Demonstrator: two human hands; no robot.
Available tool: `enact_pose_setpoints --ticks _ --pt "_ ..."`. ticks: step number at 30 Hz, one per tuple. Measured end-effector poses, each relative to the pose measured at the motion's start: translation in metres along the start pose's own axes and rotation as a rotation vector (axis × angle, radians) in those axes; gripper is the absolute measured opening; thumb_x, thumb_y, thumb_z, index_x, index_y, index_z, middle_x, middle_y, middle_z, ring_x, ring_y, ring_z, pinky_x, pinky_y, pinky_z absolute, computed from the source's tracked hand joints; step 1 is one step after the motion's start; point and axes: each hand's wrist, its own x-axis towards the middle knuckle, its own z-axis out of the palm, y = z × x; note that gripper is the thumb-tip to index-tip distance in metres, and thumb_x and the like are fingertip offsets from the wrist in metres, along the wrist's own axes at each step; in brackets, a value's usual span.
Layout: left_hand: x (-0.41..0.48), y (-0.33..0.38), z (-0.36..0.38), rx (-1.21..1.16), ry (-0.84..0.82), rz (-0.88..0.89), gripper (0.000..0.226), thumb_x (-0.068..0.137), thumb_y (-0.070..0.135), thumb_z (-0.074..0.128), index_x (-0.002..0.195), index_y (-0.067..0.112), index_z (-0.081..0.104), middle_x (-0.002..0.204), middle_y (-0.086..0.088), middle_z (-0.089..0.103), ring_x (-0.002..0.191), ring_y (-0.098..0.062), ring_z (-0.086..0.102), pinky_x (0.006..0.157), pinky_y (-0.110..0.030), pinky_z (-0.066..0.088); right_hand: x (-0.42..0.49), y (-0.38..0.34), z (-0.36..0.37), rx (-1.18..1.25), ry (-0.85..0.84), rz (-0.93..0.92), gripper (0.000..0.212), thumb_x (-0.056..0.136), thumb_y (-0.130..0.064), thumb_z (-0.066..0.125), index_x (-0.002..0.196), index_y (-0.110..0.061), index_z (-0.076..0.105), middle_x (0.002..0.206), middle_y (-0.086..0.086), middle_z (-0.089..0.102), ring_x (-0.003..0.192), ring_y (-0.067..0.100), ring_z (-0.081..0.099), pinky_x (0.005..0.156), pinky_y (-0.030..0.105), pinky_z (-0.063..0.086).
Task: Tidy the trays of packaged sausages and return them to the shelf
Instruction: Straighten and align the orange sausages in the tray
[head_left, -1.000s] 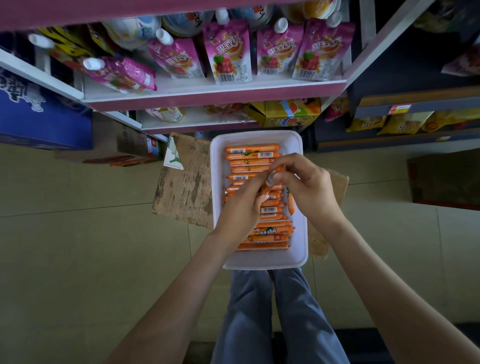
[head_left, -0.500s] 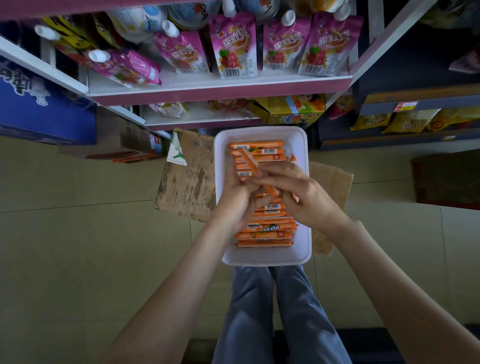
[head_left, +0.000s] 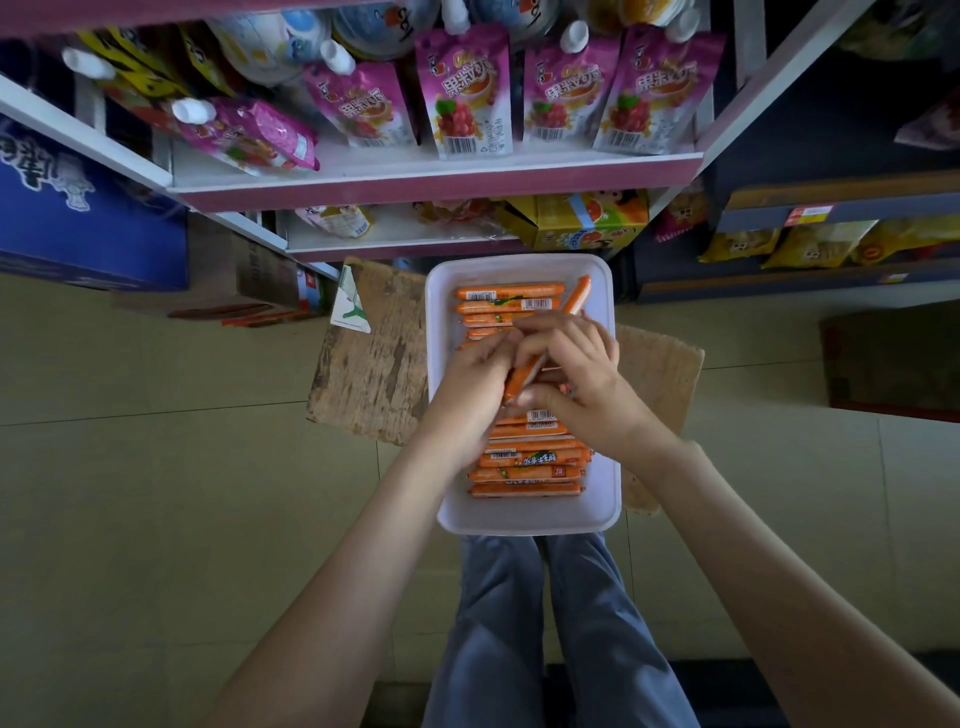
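White tray (head_left: 524, 519): cardboard (head_left: 374, 364) lies under it, shelf (head_left: 431, 182) beyond its far edge. Inside the tray we note packaged sausages (head_left: 524, 473) stacked crosswise. Over the tray's middle, the right hand (head_left: 582, 374) curls its fingers round one slanted sausage (head_left: 575, 299), tip toward the tray's far right corner. The left hand (head_left: 465, 389) has its fingers pressed together at the sausage's lower end; whether they grip it we cannot tell.
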Motion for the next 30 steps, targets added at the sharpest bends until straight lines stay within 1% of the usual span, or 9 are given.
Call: enact_pose_setpoints --ticks 5,9,11,14,17,20,24,27,30 --pt "-0.012 0.002 0.000 -0.025 -0.131 -0.050 0.044 0.087 0.054 0.039 0.101 0.020 0.063 0.084 -0.004 0.074 0.081 -0.016 0.071 0.071 -0.031 0.059 0.008 -0.007 0.003 -0.001 0.135 0.131 0.038 0.094 -0.044 0.037 0.094 -0.012 0.056 0.089 -0.016 0.047 0.087 0.006 0.040 0.085 0.038 0.028" --pt "-0.017 -0.005 -0.003 0.467 0.192 0.398 0.024 0.090 0.044 0.058 0.083 0.022 0.062 0.069 0.010 0.069 0.067 -0.004 0.066 0.064 -0.022 0.053 0.016 -0.011 0.004 0.222 0.206 0.224 0.039 0.098 -0.056 0.027 0.089 -0.026 0.051 0.083 -0.015 0.055 0.081 0.013 0.054 0.079 0.055 0.042" --pt "-0.016 -0.004 -0.006 0.538 0.232 0.580 0.008 0.088 0.034 0.064 0.091 0.030 0.059 0.076 0.017 0.064 0.073 -0.003 0.063 0.068 -0.021 0.050 0.014 -0.013 0.002 0.328 0.176 0.269 0.043 0.098 -0.055 0.029 0.092 -0.019 0.052 0.087 0.003 0.062 0.083 0.027 0.060 0.078 0.057 0.046" --pt "-0.018 0.000 -0.003 0.329 0.066 0.592 0.016 0.088 0.012 0.064 0.096 0.026 0.063 0.087 0.016 0.067 0.074 -0.011 0.066 0.070 -0.026 0.054 0.011 -0.021 -0.005 0.542 0.122 0.346 0.045 0.101 -0.035 0.032 0.099 0.004 0.053 0.086 0.020 0.061 0.080 0.028 0.061 0.076 0.038 0.052" --pt "-0.019 0.004 -0.008 0.284 -0.034 0.604 0.016 0.089 0.007 0.060 0.095 0.021 0.066 0.080 0.008 0.068 0.064 -0.013 0.066 0.067 -0.026 0.054 0.010 -0.025 -0.012 0.687 0.079 0.364 0.045 0.097 -0.036 0.032 0.088 0.001 0.056 0.072 -0.003 0.063 0.070 0.008 0.060 0.070 0.017 0.048" --pt "-0.019 0.010 -0.010 0.357 -0.116 0.658 0.016 0.089 0.004 0.060 0.092 0.017 0.068 0.074 0.002 0.064 0.060 -0.011 0.062 0.066 -0.023 0.051 0.011 -0.029 -0.018 0.767 0.060 0.390 0.042 0.093 -0.037 0.031 0.082 -0.007 0.059 0.067 -0.006 0.067 0.069 0.003 0.063 0.071 0.014 0.047" --pt "-0.022 0.016 -0.002 0.400 -0.133 0.696 0.019 0.088 -0.003 0.057 0.092 0.013 0.065 0.077 0.000 0.061 0.060 -0.004 0.059 0.064 -0.015 0.047 0.017 -0.040 -0.023 0.811 0.058 0.431 0.051 0.094 -0.038 0.033 0.055 -0.022 0.061 0.049 -0.004 0.058 0.051 0.009 0.053 0.056 0.014 0.041" --pt "-0.020 0.016 -0.002 0.478 -0.120 0.770 0.014 0.089 0.001 0.058 0.096 0.010 0.066 0.088 -0.004 0.061 0.077 0.002 0.060 0.074 -0.012 0.045 0.014 -0.037 -0.020 0.840 0.077 0.484 0.054 0.091 -0.043 0.037 0.043 -0.025 0.053 0.042 -0.006 0.049 0.043 0.007 0.044 0.051 0.017 0.038" --pt "-0.015 0.012 -0.005 0.592 -0.155 0.811 0.023 0.087 0.016 0.060 0.110 0.017 0.062 0.102 0.001 0.054 0.092 -0.003 0.056 0.088 -0.019 0.044 0.011 -0.034 -0.019 0.804 0.091 0.518 0.053 0.102 -0.024 0.033 0.053 -0.017 0.052 0.041 -0.008 0.049 0.041 0.003 0.045 0.049 0.013 0.039"
